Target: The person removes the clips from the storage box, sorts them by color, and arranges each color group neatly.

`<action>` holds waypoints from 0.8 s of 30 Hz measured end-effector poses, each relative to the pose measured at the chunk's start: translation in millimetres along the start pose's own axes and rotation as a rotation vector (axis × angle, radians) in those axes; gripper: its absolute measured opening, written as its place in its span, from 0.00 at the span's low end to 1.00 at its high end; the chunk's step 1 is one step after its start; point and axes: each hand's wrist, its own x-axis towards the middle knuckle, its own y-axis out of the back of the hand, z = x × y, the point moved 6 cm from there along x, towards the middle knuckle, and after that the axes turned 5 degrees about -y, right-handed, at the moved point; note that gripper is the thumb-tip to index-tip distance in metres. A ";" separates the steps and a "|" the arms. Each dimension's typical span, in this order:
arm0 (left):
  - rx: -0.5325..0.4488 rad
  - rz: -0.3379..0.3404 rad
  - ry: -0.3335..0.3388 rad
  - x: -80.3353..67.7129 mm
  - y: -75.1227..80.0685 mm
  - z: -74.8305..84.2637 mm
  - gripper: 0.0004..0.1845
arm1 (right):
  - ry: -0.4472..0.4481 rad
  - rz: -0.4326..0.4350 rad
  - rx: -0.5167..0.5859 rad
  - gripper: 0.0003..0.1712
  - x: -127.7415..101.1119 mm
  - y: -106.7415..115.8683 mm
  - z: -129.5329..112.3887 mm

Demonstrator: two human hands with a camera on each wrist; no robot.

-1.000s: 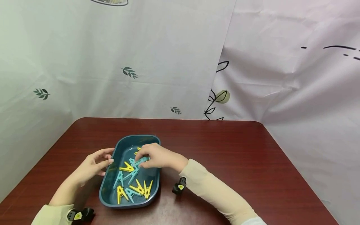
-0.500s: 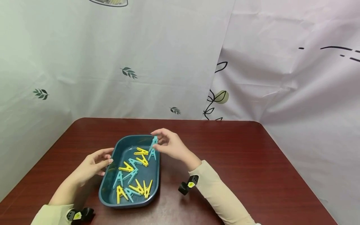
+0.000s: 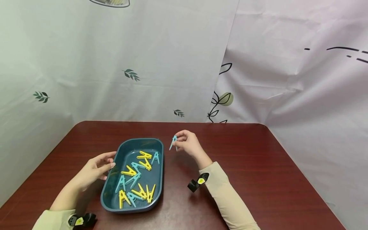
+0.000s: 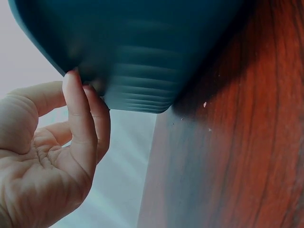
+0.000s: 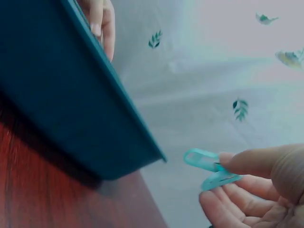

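Note:
My right hand (image 3: 188,144) pinches a light blue clothespin (image 5: 209,161) between thumb and fingers, just right of the dark blue plastic bin (image 3: 162,188). The clothespin's two legs point down and away from the fingertips in the head view. On the bin's left side, my left hand (image 3: 93,169) grips the rim with thumb and curled fingers (image 4: 78,109). Several yellow clothespins (image 3: 122,198) and blue clothespins (image 3: 155,157) lie scattered on the bin's floor.
The bin stands on the left half of a reddish-brown wooden table (image 3: 244,166). Behind it hangs a white cloth backdrop (image 3: 161,64) with leaf prints. A black wrist camera (image 3: 198,181) sits on each forearm.
The right hand has lifted a blue clothespin out of the bin and carried it right, past the rim. Left hand and bin have stayed in place.

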 end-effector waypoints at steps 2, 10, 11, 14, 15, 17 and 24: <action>0.002 0.002 0.000 -0.3 0.1 -0.1 0.31 | -0.040 -0.011 -0.025 0.15 2.8 -0.3 7.4; -0.016 -0.002 -0.002 -0.9 -0.2 1.3 0.31 | -0.181 -0.047 -0.092 0.16 11.3 -4.9 36.1; -0.020 -0.004 -0.001 -1.0 -0.5 1.1 0.31 | -0.194 -0.054 -0.101 0.16 11.7 -5.6 39.6; -0.027 -0.008 0.005 -1.4 -1.1 0.4 0.31 | -0.230 -0.073 -0.134 0.15 12.4 -7.9 48.5; -0.029 -0.008 0.007 -1.6 -1.2 0.2 0.31 | -0.241 -0.079 -0.147 0.15 12.4 -8.7 51.0; -0.028 -0.007 0.009 -2.1 -1.2 0.0 0.31 | -0.258 -0.088 -0.167 0.15 12.6 -10.5 55.5; -0.017 -0.001 0.007 -1.6 0.2 0.4 0.31 | -0.274 -0.049 -0.236 0.14 11.8 -12.3 54.2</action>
